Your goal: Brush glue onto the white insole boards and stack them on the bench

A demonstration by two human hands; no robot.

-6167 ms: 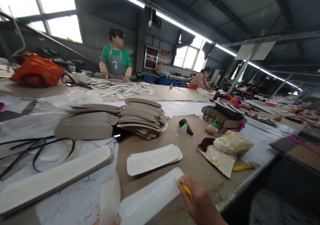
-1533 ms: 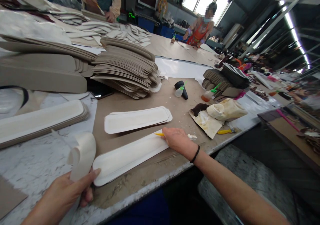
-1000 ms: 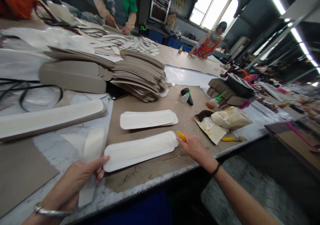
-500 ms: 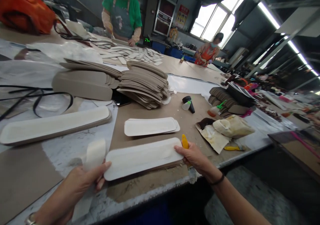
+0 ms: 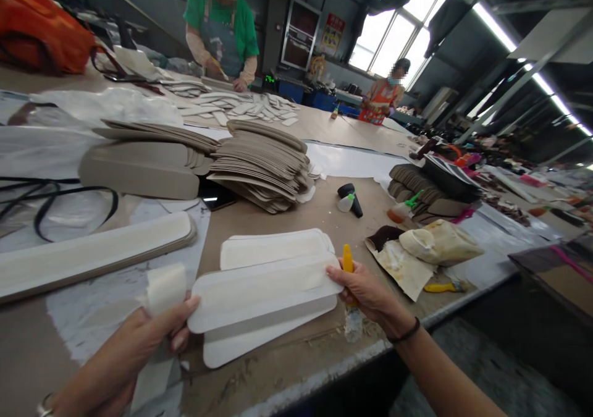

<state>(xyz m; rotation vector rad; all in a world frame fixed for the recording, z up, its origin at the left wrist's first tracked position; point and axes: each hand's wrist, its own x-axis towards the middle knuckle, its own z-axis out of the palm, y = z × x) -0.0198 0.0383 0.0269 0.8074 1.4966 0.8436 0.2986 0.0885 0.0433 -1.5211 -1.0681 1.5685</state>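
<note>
A long white panel with rounded ends (image 5: 264,290) is held up between my two hands. My left hand (image 5: 127,349) pinches its left end, and a pale strip of material (image 5: 165,288) runs behind and below that hand. At the right end, my right hand (image 5: 370,296) grips the panel between thumb and fingers. A yellow-handled brush (image 5: 348,259) is tucked in the same hand, its whitish bristles pointing down. Under the held panel lies another white panel (image 5: 273,336) on the table. Just beyond are a few similar overlapping panels (image 5: 269,250).
Thick piles of grey-brown panels (image 5: 264,164) stand further back. On the left lies a longer stack of white-topped pieces (image 5: 97,250). A small bottle (image 5: 345,203), a stained cloth bundle (image 5: 440,242) and another yellow brush (image 5: 445,286) are to the right. Two people work across the table.
The held panel has been lifted off the panel beneath and moved away from me, now partly covering the far panels. More of the lower panel and the brush bristles show.
</note>
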